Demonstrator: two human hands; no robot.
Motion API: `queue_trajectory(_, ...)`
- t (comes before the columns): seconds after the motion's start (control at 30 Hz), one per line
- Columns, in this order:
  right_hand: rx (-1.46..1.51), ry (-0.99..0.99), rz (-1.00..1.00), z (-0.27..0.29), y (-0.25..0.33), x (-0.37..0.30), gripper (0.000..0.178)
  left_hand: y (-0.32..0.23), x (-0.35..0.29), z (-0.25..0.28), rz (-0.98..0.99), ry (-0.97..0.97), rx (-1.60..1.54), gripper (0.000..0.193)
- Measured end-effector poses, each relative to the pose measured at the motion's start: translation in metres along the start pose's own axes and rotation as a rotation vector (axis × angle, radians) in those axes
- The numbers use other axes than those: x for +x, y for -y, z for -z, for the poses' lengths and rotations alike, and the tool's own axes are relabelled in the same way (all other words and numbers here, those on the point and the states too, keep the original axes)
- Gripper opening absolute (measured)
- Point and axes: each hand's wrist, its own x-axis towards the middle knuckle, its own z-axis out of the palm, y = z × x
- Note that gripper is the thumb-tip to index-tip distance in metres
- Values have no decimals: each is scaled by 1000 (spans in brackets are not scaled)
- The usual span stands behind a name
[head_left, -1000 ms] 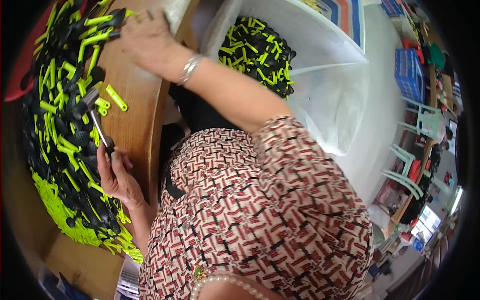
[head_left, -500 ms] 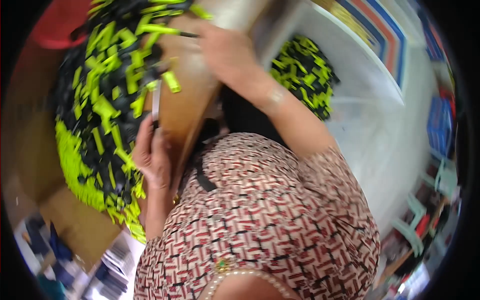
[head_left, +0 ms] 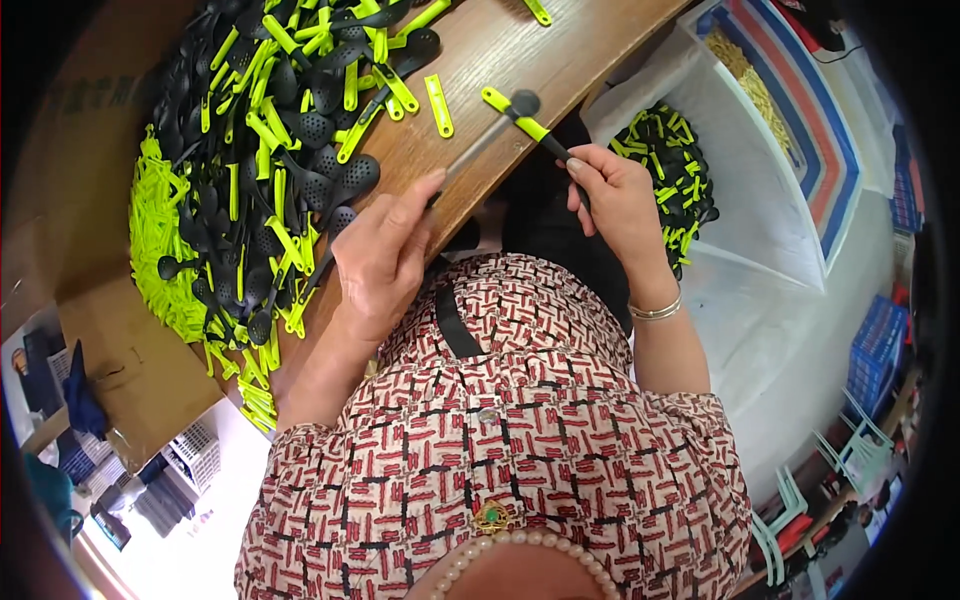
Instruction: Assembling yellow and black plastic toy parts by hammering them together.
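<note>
My left hand (head_left: pixel 385 255) is closed around a thin, blurred rod-like tool (head_left: pixel 475 152). A dark rounded end on that tool touches or overlaps the lime-green handle of a black kitchen utensil (head_left: pixel 552 143); I cannot tell which. My right hand (head_left: pixel 615 195) pinches the utensil by its black part, with the green handle pointing over the table edge. Its head is hidden by my hand. On the wooden table (head_left: pixel 480 55), near my left hand, lies a big heap of black slotted spoons and ladles (head_left: pixel 315 130), many with green handles. A loose green handle piece (head_left: pixel 438 106) lies apart from it.
More black and green utensils (head_left: pixel 665 165) sit in a large white sack-like container (head_left: pixel 740 190) at the right. Green handle pieces (head_left: pixel 160 230) pile up at the table's far left, beside a cardboard box (head_left: pixel 140 370). Pale green stools (head_left: pixel 855 450) stand at lower right.
My right hand has moved right and down, from beside the heap to the table edge, with a utensil in it. The left hand with its tool has shifted right.
</note>
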Motion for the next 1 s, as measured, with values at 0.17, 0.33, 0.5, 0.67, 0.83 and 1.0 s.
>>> queue_trajectory(0.17, 81, 36, -52, 8, -3, 4, 22, 0, 0, -5, -57, 127, 209, 53)
queue_trajectory(0.33, 198, 123, -118, 14, 2, 10, 22, 2, 9, -6, 8, 11, 245, 50)
queue_trajectory(0.5, 189, 111, -107, 14, 1, 7, 22, 12, 4, -4, 45, -31, 292, 46)
queue_trajectory(0.67, 9, -16, -19, 75, -6, 1, 23, 14, 3, 7, 96, -130, 83, 43)
queue_trajectory(0.83, -1067, -551, 511, 130, -4, 41, 29, 19, -1, 8, 107, -111, 67, 40)
queue_trajectory(1.0, -1122, -370, 870, 42, 78, 132, 29, 11, -2, 3, 38, -122, 79, 47)
